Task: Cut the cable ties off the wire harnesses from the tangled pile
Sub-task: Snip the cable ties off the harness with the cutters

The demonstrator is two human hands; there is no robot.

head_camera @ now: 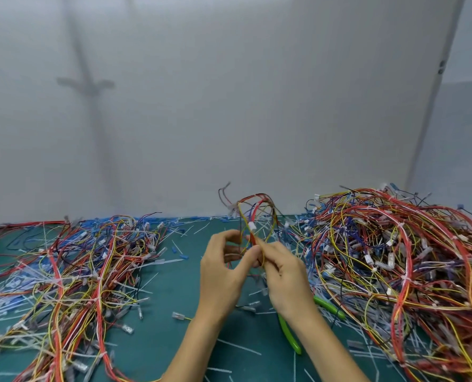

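Head cam: green surface (157,340) runs back to a pale wall (229,106), and the far edge is lined w/ stray wires and offcuts. Open room is only the middle strip btwn two heaps. The sorted-looking wire heap (77,271) spreads over the left side, and the taller tangled pile (394,257) fills the right side out to the frame edge. That strip is littered w/ cut cable ties (240,347) and a few loose connectors.

I see both forearms coming up from the bottom centre, hands raised over the strip and close together. Left hand (223,274) has its back to me, fingers curled round strands, thumb pressed to the bundle. Right hand (284,274) has its fingers pinched together on the same bundle, just beside the left thumb.

Wire harness (256,213) is held in the air btwn both hands, looping up above them, w/ a white connector (251,226) hanging inside the loop. Green-handled cutters (291,337) lie on the surface under the right forearm, handles splayed, touched by neither hand.
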